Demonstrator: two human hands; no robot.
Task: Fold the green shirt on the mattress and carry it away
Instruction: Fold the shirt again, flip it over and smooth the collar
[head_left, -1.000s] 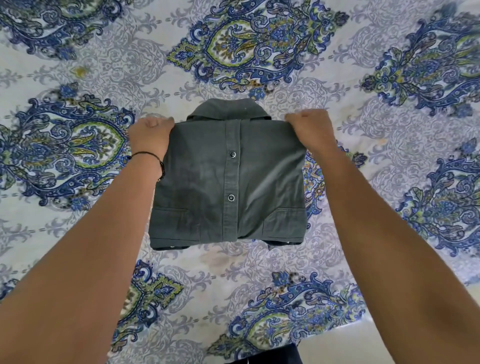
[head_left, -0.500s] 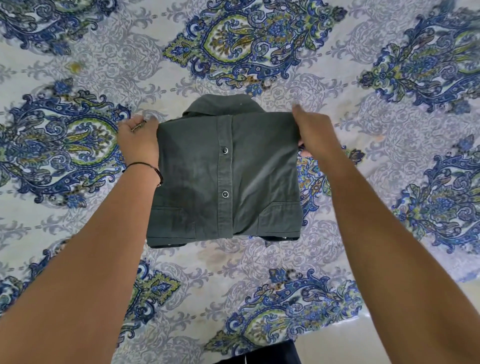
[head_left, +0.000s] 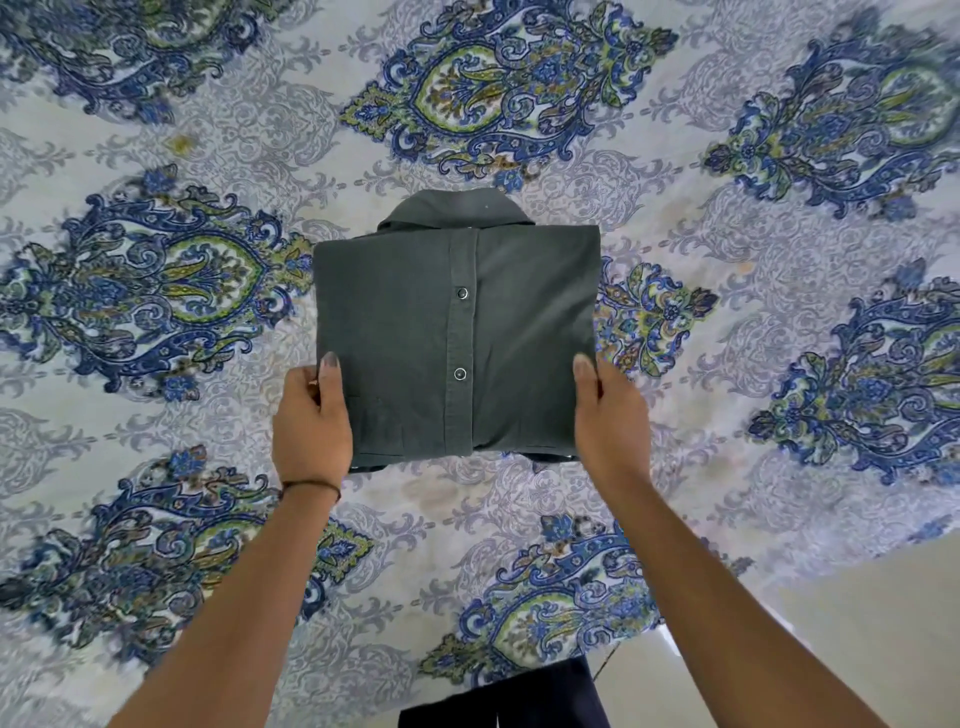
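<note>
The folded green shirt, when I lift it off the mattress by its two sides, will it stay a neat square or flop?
The green shirt is soft cloth, so its middle will probably sag between the left hand and right hand. The loose collar at the far end may droop. It looks light, and layers peeking out at the near edge could slip open.

left hand (head_left: 311, 426), right hand (head_left: 610, 415) shifted to shirt's (head_left: 452, 332) near corners

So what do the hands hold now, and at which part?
Both hold the folded green shirt at its near corners: left hand on the left side edge, right hand on the right, thumbs on top.
</note>
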